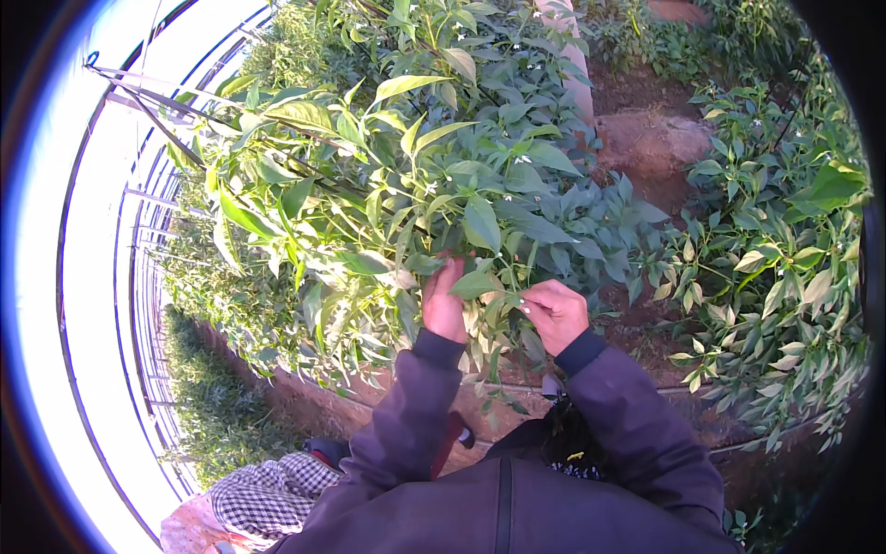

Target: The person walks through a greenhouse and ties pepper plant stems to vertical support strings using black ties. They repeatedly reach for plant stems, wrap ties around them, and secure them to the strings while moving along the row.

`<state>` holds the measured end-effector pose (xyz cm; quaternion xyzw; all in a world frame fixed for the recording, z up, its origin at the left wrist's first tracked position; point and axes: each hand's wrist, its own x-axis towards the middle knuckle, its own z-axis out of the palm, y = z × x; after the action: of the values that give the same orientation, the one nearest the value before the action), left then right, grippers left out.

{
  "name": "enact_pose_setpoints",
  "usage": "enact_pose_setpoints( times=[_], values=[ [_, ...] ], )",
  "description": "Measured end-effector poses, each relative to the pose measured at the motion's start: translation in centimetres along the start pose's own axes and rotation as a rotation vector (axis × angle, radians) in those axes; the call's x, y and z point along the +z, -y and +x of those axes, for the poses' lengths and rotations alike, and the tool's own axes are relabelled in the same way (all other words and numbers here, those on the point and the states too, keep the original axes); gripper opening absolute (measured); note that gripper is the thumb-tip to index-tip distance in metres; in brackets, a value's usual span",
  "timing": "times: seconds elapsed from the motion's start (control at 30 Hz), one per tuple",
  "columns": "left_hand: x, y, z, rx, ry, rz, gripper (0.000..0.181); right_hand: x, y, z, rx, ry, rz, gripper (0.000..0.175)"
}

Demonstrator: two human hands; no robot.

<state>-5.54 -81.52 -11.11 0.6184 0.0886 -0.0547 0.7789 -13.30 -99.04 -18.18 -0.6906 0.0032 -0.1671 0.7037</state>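
A leafy pepper plant [481, 218] with small white flowers stands directly before me. My left hand [444, 301] reaches up into its foliage, fingers pointing away from me. Leaves cover part of those fingers, so whether they grip a stem cannot be told. To the right, my right hand [557, 315] pinches a thin green shoot [513, 294] between thumb and fingertips. A tiny white flower or bud [524, 309] shows at these fingertips. Between the two hands hangs a broad green leaf [474, 284].
More pepper plants [775, 277] grow on the right, beyond bare soil [651, 149]. A pale post or strip [567, 59] rises at the back. Greenhouse ribs [124, 277] curve along the left. Checked cloth [266, 492] lies at lower left; a thin line [668, 390] crosses below the plants.
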Motion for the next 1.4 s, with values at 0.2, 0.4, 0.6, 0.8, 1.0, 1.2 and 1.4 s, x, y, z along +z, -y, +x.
enact_pose_setpoints(
  times=[0.2,0.4,0.6,0.8,1.0,1.2,1.4],
  values=[
    [-2.7,0.0,-0.5,-0.032,0.101,-0.051,0.038,2.1,0.2,0.8,0.049,-0.046,0.097,0.014],
    [-2.9,-0.8,-3.5,-0.108,0.044,-0.233,0.057,3.1,0.5,0.4,0.089,-0.079,0.08,0.013],
    [-4.3,-1.8,-5.2,-0.259,0.171,-0.182,0.038,5.3,0.6,0.6,0.07,-0.13,0.067,0.013],
    [-3.4,-0.8,-5.4,-0.091,0.189,-0.055,0.028,7.1,1.5,1.0,0.139,-0.074,0.065,0.014],
    [-3.3,-0.8,-4.5,-0.073,0.14,0.151,0.027,7.0,1.9,0.9,0.025,0.071,-0.036,0.024],
    [-2.8,-0.5,-3.9,0.218,0.065,0.367,0.025,6.3,2.2,0.2,0.076,0.195,0.064,0.034],
    [-2.6,-0.5,-4.0,0.187,-0.028,0.191,0.027,5.1,2.7,-0.3,-0.02,0.191,-0.027,0.038]
  ],
)
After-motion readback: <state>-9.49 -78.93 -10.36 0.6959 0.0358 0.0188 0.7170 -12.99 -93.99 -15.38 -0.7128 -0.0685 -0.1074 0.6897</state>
